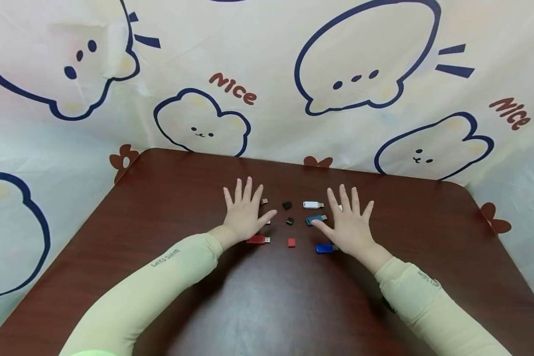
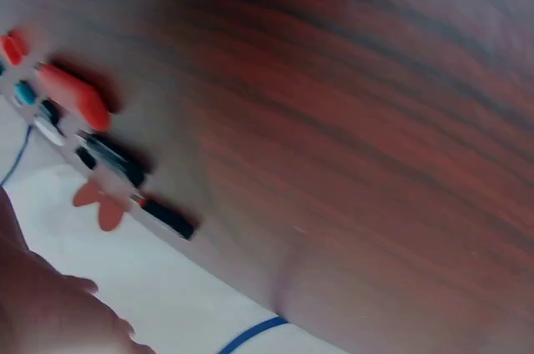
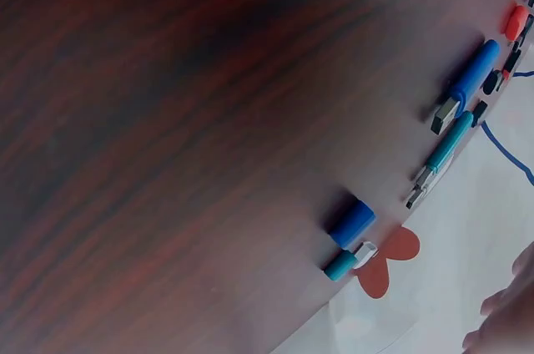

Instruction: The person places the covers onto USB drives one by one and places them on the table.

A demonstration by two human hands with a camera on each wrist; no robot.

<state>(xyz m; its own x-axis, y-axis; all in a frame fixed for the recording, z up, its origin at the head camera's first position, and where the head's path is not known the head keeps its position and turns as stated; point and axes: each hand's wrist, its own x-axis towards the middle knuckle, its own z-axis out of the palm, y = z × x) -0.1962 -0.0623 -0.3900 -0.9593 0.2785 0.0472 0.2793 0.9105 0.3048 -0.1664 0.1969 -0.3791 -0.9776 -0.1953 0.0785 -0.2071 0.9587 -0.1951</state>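
Fingers spread and straight, my left hand (image 1: 242, 215) hovers over the left side of a group of USB sticks, partly covering two dark sticks (image 2: 117, 159). Near its wrist lies a red USB stick (image 1: 256, 240). My right hand (image 1: 349, 227) is likewise spread, holding nothing, beside a white USB stick (image 1: 311, 204), a teal USB stick (image 1: 313, 220) and a blue USB stick (image 1: 324, 248). Its thumb overlaps the teal one in the head view. Blue (image 3: 352, 224), teal (image 3: 340, 265) and white caps (image 3: 365, 254) show in the right wrist view, mostly hidden from the head camera.
Between the hands lie a red cap (image 1: 291, 243) and two black caps, one nearer (image 1: 290, 221) and one farther (image 1: 287, 205). The brown wooden table (image 1: 258, 306) ends at a patterned cloth (image 1: 276, 133) behind and at both sides.
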